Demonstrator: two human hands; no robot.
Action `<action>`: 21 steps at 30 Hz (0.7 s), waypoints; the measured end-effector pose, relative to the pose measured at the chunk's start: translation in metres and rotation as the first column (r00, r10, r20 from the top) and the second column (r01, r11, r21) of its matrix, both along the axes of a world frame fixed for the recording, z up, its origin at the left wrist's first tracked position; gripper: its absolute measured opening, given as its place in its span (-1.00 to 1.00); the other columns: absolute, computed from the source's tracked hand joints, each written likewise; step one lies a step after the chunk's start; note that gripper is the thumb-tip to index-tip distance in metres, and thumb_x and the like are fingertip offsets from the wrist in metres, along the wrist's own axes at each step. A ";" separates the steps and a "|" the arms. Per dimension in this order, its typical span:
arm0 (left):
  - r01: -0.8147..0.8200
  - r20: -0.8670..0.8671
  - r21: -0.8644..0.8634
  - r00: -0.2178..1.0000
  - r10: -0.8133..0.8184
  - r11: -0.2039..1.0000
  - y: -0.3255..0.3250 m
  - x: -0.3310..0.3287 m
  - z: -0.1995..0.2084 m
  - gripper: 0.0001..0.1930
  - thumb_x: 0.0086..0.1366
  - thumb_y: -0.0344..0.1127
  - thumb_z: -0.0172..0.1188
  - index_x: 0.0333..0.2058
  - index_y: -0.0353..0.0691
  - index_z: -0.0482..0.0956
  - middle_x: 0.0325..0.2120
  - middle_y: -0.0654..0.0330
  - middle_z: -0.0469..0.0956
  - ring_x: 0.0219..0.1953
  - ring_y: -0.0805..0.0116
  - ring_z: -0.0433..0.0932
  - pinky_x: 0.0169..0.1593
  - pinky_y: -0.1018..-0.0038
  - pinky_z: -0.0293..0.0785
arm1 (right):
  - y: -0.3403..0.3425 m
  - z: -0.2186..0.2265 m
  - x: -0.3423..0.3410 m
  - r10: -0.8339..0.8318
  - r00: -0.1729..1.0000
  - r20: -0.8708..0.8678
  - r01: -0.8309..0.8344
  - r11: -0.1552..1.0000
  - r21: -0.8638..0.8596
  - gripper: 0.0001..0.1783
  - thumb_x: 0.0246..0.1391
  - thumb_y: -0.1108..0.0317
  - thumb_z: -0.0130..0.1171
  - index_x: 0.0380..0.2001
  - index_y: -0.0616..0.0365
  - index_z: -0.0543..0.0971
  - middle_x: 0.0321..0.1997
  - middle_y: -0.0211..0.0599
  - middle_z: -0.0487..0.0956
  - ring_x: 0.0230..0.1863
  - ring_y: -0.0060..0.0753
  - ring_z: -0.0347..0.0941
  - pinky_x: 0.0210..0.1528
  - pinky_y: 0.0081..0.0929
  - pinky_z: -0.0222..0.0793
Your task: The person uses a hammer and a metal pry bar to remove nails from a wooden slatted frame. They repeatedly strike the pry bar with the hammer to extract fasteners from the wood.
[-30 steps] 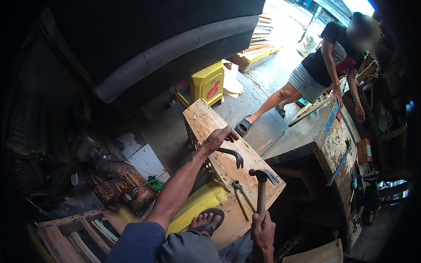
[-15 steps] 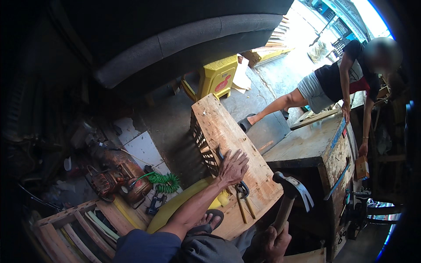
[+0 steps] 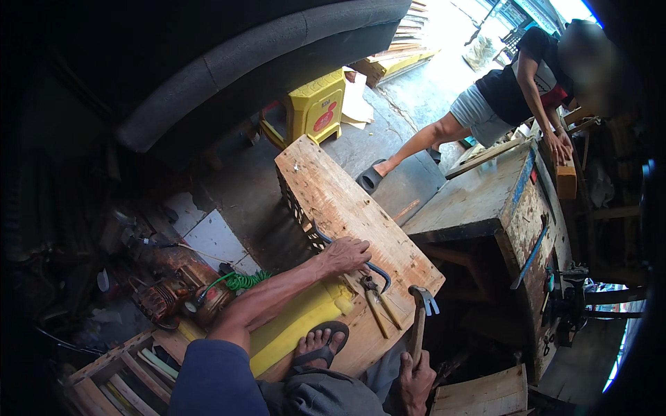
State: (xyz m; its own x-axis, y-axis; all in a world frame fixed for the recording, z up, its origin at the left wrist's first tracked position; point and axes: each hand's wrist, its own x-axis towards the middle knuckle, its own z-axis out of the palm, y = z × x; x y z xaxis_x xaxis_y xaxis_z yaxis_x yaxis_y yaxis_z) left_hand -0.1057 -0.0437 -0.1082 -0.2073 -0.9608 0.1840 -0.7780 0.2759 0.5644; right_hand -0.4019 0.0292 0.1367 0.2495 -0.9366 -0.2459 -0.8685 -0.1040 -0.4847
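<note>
Your right hand (image 3: pixel 416 378) is closed around the wooden handle of a claw hammer (image 3: pixel 420 313), head up and just off the near right corner of the wooden board (image 3: pixel 347 201). Your left hand (image 3: pixel 345 254) lies flat on that board, fingers spread and gripping nothing that I can make out, over a dark curved bar (image 3: pixel 378 270) and touching or just short of the pincers (image 3: pixel 378 301) lying beside it.

The main risk, as I judge it, is your left fingers: they sit close to where the hammer head would land, so a glancing blow could catch them or kick the pincers off the edge. The board rests tilted on a dark slatted crate (image 3: pixel 295 208), with your sandalled foot (image 3: pixel 319 347) near its low end, so a hard strike may rock or slide it. Anything falling from the near edge drops toward your toes.

Room is tight. To the right, the worn tabletop (image 3: pixel 485 201) stands just beside the board, with a dark gap between. To the left, the floor is crowded with a motor tool (image 3: pixel 170 298), a green coiled hose (image 3: pixel 243 281) and a yellow container (image 3: pixel 298 326). Another person (image 3: pixel 513 97) works at the far side of the tabletop, well apart from your swing.
</note>
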 end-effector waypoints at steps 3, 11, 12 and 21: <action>-0.171 -0.245 0.094 0.951 0.189 0.981 0.007 0.012 0.029 -0.54 0.33 0.13 0.21 -0.31 -0.24 0.51 -0.40 0.07 0.40 -0.30 0.00 0.53 -0.22 0.21 0.47 | -0.003 -0.008 -0.012 -0.076 0.997 -0.014 0.077 0.995 0.064 -0.63 0.35 0.08 0.16 -0.31 0.22 0.47 -0.63 -0.06 0.47 -0.62 -0.11 0.47 -0.49 -0.25 0.36; -0.350 -0.941 0.299 0.046 0.335 0.888 -0.014 0.091 0.083 -0.60 0.48 0.11 0.02 -0.15 -0.16 0.44 -0.47 0.29 0.52 -0.41 0.50 0.53 -0.26 0.53 0.51 | -0.001 -0.013 0.002 -0.007 1.000 0.020 0.005 0.993 0.116 -0.69 0.29 0.17 0.23 -0.27 0.24 0.50 -0.60 0.06 0.54 -0.51 0.19 0.58 -0.47 -0.16 0.43; -0.409 -0.971 0.194 0.050 0.234 0.892 -0.019 0.105 0.082 -0.61 0.47 0.09 0.05 -0.14 -0.17 0.44 -0.48 0.27 0.51 -0.41 0.44 0.54 -0.23 0.48 0.52 | -0.001 -0.011 0.003 0.046 0.999 0.010 -0.047 0.992 0.120 -0.70 0.28 0.18 0.24 -0.26 0.24 0.50 -0.59 0.07 0.54 -0.51 0.19 0.58 -0.47 -0.16 0.43; -0.507 -0.972 0.143 0.092 0.218 0.850 -0.046 0.137 0.095 -0.62 0.46 0.00 0.14 0.01 -0.17 0.44 -0.39 0.34 0.44 -0.33 0.53 0.39 -0.17 0.56 0.38 | 0.008 -0.016 0.011 0.099 0.994 0.046 -0.105 0.985 0.140 -0.70 0.21 0.22 0.32 -0.24 0.23 0.51 -0.59 0.07 0.54 -0.53 0.12 0.58 -0.48 -0.19 0.43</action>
State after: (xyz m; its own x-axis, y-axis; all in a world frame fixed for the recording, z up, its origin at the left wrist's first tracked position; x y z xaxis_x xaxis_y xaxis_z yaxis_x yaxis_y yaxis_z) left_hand 0.0318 -0.0901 -0.0127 0.6260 -0.7735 0.0991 0.2721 0.3357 0.9018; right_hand -0.3910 0.0373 0.1203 0.3540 -0.8618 -0.3632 -0.8369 -0.1186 -0.5344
